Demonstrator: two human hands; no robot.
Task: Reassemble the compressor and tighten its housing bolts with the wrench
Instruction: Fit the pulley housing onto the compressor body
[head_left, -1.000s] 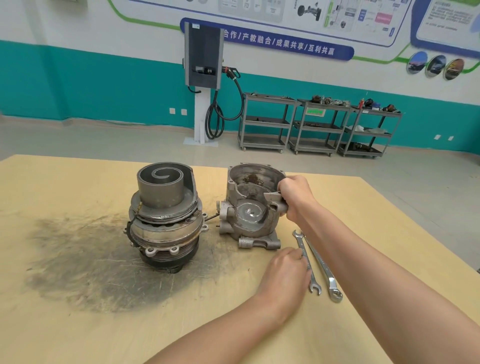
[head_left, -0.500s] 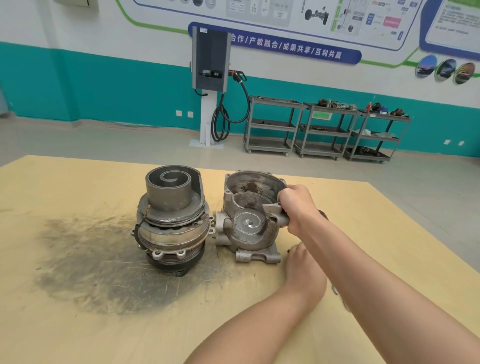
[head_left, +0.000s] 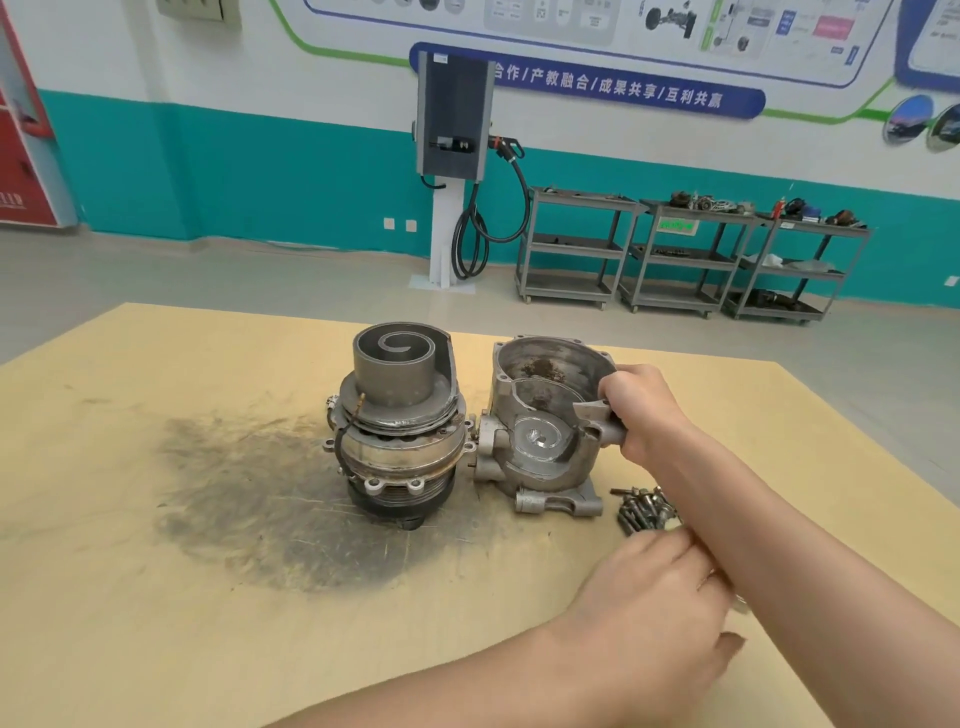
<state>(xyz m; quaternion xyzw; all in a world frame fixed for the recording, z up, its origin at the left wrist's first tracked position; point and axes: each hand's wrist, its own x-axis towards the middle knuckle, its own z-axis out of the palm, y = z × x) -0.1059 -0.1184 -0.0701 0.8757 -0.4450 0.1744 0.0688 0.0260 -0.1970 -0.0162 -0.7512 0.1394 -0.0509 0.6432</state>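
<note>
**Grey alloy housing gripped at its rim, bolts heaped beside it**

Blue banner (head_left: 587, 83) on the far wall carries white Chinese writing that reads 合作 / 产教融合 / 成果共享 / 互利共赢. Below it stands a grey charging post (head_left: 453, 119) with a black cable looped at its side. A small green label (head_left: 677, 225) on one of the grey metal shelf carts (head_left: 675, 254) is too small to read.

On the pale wooden table (head_left: 156, 623), the round metal compressor body (head_left: 397, 431) stands upright on its black pulley end, with a spiral scroll showing at the top. It sits on a dark, sooty smear (head_left: 249, 499). Just to its right, close by, the grey cast-aluminium housing cover (head_left: 545, 431) is tipped up with its open cavity toward the camera, a spiral recess and brown residue inside.

The right hand (head_left: 647, 410) holds the cover's right edge, fingers curled round a lug on the rim. A heap of dark steel bolts (head_left: 644, 506) lies on the table just right of the cover's foot, partly hidden by the right forearm. The left hand (head_left: 660, 608) hovers low near the bolts with loosely extended fingers; whether the fingertips pinch anything cannot be told, since the right forearm covers them.
</note>
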